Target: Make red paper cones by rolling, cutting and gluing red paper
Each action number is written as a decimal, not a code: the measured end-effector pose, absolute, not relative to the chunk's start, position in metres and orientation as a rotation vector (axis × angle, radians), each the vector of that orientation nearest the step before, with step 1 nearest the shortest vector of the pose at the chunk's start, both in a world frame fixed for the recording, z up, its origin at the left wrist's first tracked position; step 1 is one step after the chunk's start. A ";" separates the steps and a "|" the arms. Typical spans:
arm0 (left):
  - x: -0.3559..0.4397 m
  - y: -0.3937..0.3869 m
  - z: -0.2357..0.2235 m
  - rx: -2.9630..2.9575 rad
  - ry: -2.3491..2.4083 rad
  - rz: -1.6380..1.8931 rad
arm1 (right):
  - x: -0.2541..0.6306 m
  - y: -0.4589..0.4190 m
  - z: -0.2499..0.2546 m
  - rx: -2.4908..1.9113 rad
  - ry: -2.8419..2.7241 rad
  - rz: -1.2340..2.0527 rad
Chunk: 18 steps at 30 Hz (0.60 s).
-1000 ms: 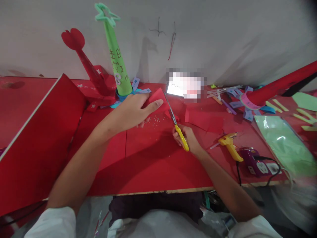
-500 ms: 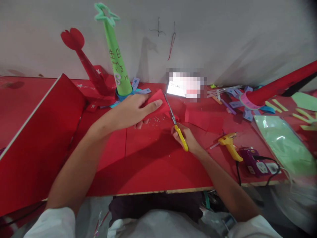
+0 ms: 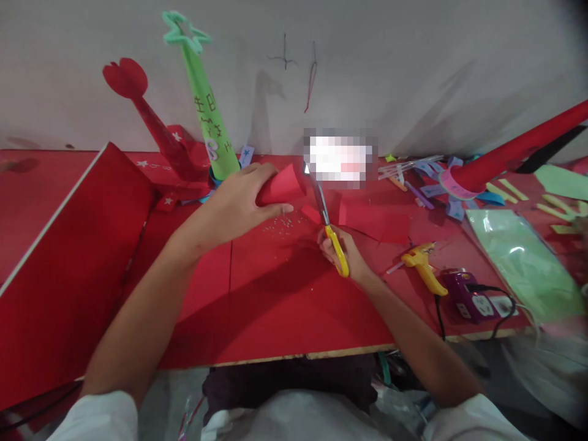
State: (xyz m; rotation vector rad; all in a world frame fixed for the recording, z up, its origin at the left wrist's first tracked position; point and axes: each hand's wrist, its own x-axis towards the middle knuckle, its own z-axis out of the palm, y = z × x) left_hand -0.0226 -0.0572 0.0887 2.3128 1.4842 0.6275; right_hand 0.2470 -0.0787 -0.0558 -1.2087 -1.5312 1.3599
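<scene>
My left hand (image 3: 241, 202) is closed around a piece of red paper (image 3: 282, 185), which curves over between thumb and fingers above the table. In my right hand (image 3: 342, 245) are scissors with yellow handles (image 3: 339, 256); their blades point up and away, just right of the paper's edge and apart from it. Under the hands, small pale bits (image 3: 281, 225) lie scattered on the red table (image 3: 275, 306). Another red paper sheet (image 3: 374, 222) lies flat to the right of the scissors.
A green paper cone (image 3: 209, 116) and a red paper figure (image 3: 154, 122) stand at the back left. A red board (image 3: 78, 269) rises at the left. To the right lie a yellow glue gun (image 3: 425, 266), a purple power adapter (image 3: 468, 297) and a green plastic packet (image 3: 528, 263).
The red paper in my left hand has turned from a flatter, pointed shape to a curved one. The scissor blades stand a little farther from it. The view has shifted slightly.
</scene>
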 end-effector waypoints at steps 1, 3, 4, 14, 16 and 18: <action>-0.023 -0.057 0.089 2.345 1.499 0.619 | 0.246 -0.079 -0.056 -1.204 -1.527 1.368; -0.022 -0.057 0.089 2.357 1.551 0.601 | 0.245 -0.080 -0.056 -1.189 -1.519 1.374; -0.021 -0.058 0.090 2.345 1.581 0.592 | 0.244 -0.081 -0.057 -1.179 -1.520 1.368; -0.005 -0.078 0.098 2.345 1.679 0.523 | 0.247 -0.082 -0.052 -1.181 -1.586 1.293; -0.003 -0.081 0.098 2.366 1.727 0.491 | 0.247 -0.082 -0.049 -1.204 -1.615 1.283; 0.000 -0.083 0.097 2.385 1.771 0.453 | 0.246 -0.083 -0.046 -1.219 -1.635 1.280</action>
